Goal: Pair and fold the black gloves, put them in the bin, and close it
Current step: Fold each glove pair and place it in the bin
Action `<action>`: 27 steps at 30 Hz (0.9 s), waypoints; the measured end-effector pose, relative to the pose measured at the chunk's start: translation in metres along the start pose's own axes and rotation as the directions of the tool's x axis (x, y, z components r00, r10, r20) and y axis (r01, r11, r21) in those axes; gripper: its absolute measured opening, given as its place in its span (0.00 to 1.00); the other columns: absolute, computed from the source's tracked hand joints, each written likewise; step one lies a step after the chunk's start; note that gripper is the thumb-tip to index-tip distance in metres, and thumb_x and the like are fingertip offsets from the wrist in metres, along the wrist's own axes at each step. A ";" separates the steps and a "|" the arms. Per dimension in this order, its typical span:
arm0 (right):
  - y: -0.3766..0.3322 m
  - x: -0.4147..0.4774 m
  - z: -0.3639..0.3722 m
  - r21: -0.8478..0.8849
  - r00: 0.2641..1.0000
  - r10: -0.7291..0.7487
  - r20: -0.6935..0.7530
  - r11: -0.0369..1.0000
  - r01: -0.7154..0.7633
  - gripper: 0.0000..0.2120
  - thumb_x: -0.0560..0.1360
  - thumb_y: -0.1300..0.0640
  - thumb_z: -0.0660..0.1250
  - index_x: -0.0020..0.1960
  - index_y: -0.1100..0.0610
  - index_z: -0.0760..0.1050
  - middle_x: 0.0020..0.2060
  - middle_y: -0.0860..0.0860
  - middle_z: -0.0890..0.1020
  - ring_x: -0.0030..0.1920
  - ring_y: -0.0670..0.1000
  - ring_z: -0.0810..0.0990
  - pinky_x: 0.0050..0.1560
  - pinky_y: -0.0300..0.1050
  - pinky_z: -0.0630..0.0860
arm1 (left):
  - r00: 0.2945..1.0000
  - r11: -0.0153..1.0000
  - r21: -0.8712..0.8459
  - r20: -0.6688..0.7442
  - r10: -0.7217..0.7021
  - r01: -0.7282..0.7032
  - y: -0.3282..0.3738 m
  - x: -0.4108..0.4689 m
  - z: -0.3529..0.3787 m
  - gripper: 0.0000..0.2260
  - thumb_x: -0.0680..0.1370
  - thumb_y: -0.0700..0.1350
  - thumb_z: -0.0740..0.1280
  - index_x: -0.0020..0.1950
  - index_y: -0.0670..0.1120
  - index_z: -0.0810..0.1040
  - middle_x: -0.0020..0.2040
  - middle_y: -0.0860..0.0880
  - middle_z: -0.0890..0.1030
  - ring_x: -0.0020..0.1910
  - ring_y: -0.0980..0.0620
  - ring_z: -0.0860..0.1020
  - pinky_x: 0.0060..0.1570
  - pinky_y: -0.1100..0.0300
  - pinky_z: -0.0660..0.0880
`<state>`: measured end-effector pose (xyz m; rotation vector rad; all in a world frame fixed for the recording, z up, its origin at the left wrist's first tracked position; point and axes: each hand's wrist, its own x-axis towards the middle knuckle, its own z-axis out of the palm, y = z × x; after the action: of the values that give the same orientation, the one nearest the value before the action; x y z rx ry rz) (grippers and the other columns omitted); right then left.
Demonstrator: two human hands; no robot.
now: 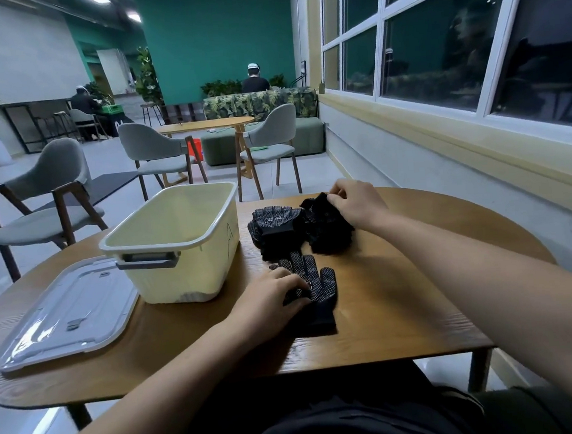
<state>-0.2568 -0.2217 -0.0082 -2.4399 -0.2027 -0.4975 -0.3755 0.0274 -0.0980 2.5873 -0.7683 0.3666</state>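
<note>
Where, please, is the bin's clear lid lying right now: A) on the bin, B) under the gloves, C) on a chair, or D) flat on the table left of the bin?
D: the clear lid lies flat on the table, left of the open bin.

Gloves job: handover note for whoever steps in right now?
Left hand: presses on the flat glove nearest the person.
Right hand: pinches the bunched gloves at the far side.
A glove heap lies beside the bin.
Bin open, no glove seen inside; lid on the table, left of it.
Done: nothing binned. Left: pair, fold, bin, close.
</note>
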 end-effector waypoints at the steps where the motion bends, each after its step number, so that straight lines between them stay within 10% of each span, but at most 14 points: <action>1: -0.003 0.000 -0.004 0.017 1.000 0.003 -0.010 1.000 -0.002 0.07 0.82 0.52 0.67 0.51 0.53 0.82 0.47 0.49 0.84 0.50 0.53 0.80 0.48 0.46 0.73 | 1.000 1.000 -0.013 0.002 0.015 -0.015 0.001 -0.002 0.001 0.11 0.79 0.57 0.73 0.60 0.57 0.84 0.57 0.55 0.80 0.57 0.54 0.75 0.59 0.60 0.73; 16: -0.072 -0.027 -0.031 0.608 0.990 0.075 0.119 0.783 -0.133 0.06 0.81 0.60 0.68 0.45 0.60 0.79 0.34 0.54 0.82 0.30 0.51 0.81 0.32 0.44 0.77 | 0.954 0.902 -0.428 -0.248 -0.168 0.047 0.027 0.019 -0.052 0.06 0.81 0.45 0.73 0.58 0.49 0.84 0.46 0.55 0.85 0.43 0.61 0.82 0.44 0.71 0.74; 27: -0.100 -0.053 -0.014 0.753 0.957 -0.002 0.290 0.617 -0.227 0.07 0.82 0.58 0.69 0.44 0.56 0.79 0.37 0.53 0.85 0.37 0.50 0.84 0.34 0.42 0.80 | 0.911 0.880 -0.471 -0.336 -0.238 0.056 0.042 0.042 -0.099 0.20 0.74 0.55 0.80 0.63 0.54 0.81 0.52 0.58 0.85 0.51 0.65 0.82 0.49 0.68 0.80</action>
<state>-0.3359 -0.1524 0.0366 -1.6076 -0.2996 0.0172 -0.3775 0.0216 0.0170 2.0273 -0.4401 0.5545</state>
